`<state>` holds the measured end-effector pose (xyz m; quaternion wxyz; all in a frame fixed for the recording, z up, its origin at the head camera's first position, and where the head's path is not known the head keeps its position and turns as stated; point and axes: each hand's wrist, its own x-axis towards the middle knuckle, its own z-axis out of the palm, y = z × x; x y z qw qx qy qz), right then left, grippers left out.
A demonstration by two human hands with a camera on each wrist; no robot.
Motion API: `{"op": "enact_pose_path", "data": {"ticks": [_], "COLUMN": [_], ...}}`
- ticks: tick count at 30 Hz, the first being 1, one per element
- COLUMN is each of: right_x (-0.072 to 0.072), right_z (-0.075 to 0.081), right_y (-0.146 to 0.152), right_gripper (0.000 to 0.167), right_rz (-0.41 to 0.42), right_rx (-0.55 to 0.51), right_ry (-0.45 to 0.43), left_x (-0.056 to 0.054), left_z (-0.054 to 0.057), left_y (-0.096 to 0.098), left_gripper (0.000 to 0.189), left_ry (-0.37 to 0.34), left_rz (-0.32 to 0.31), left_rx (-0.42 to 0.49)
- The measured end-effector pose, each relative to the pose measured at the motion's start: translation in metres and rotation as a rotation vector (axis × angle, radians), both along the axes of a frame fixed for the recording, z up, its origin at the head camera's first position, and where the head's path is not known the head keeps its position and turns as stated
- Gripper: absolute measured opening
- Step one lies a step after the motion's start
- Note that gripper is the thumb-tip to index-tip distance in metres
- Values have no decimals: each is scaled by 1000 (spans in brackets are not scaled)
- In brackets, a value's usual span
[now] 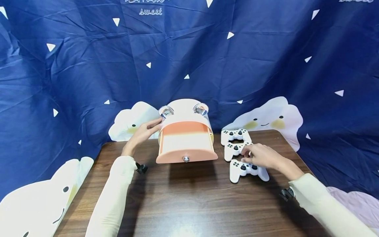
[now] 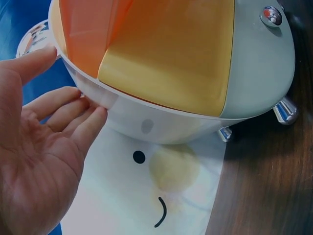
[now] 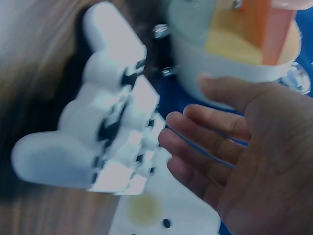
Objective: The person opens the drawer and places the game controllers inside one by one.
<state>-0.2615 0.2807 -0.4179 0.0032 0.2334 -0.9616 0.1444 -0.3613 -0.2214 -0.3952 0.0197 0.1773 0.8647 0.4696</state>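
Note:
A white rounded drawer box with two chrome rings on top stands at the table's back. Its top peach drawer, with a silver knob, is pulled out, and its inside shows bare. My left hand rests its fingertips against the box's left side, the fingers nearly straight. Below that drawer, the left wrist view shows a yellow drawer front and a grey-green one. My right hand, fingers loosely bent and holding nothing, hovers by the front white game controller and the middle controller.
A third white controller lies behind the other two, right of the box. The brown wooden table ends at a dark blue cloth with white triangles and smiling clouds. Small black wrist cameras hang below both cuffs.

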Motion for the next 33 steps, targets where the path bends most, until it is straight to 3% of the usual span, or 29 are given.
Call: {"op": "enact_pose_path", "data": {"ticks": [7,15,22,29,33], "right_x": [-9,-11,-13,-11,-12], "right_z": [-25,-42,-54,-51,-51], "right_y": [8,4,3,1,1], "right_gripper": [58,78,78,55,51], "right_rz": [77,128,126,143,119], "right_rx": [-14,-12,53,121,130], "right_ry": [-114,-176,-204,-140,-124], "left_x": [-1,-1,-1,0,-1], "left_z": [0,-2,-1,-1,-1], "left_y": [-1,-2,-2,-3,-3], "left_gripper": [61,63,61,62,62], "left_ry": [-1,-2,0,3,-1], "left_rz": [-13,-14,-21,-3,-12], "left_rx": [5,-2,3,-9,-7]}}
